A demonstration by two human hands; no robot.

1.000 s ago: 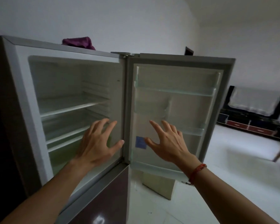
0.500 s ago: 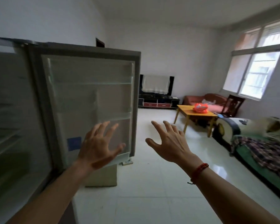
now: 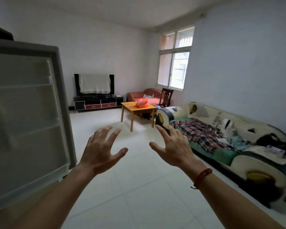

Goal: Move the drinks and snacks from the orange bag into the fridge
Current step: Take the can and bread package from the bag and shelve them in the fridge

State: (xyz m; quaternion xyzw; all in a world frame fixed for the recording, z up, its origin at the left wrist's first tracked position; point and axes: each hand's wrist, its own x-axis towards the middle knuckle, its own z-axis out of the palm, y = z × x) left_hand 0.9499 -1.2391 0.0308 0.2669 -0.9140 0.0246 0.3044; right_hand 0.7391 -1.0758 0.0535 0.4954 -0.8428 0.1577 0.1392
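Observation:
The orange bag (image 3: 142, 102) sits on a small wooden table (image 3: 135, 109) far across the room. The open fridge door (image 3: 28, 113), with bare door shelves, fills the left edge; the fridge's inside is out of view. My left hand (image 3: 101, 150) and my right hand (image 3: 171, 147) are raised in front of me over the floor, fingers spread, holding nothing. Both are far from the bag.
A long sofa (image 3: 229, 142) strewn with clothes runs along the right wall. Behind the table stand a dark chair (image 3: 167, 96), a red sofa (image 3: 145, 95) and a TV stand (image 3: 97, 102) with a covered screen. White tiled floor (image 3: 139, 187) stretches between me and the table.
The view has swung right, from the fridge's inside to the room. The fridge door has slid to the left edge and the bag's table has come toward the middle. Both hands stay spread and hold nothing.

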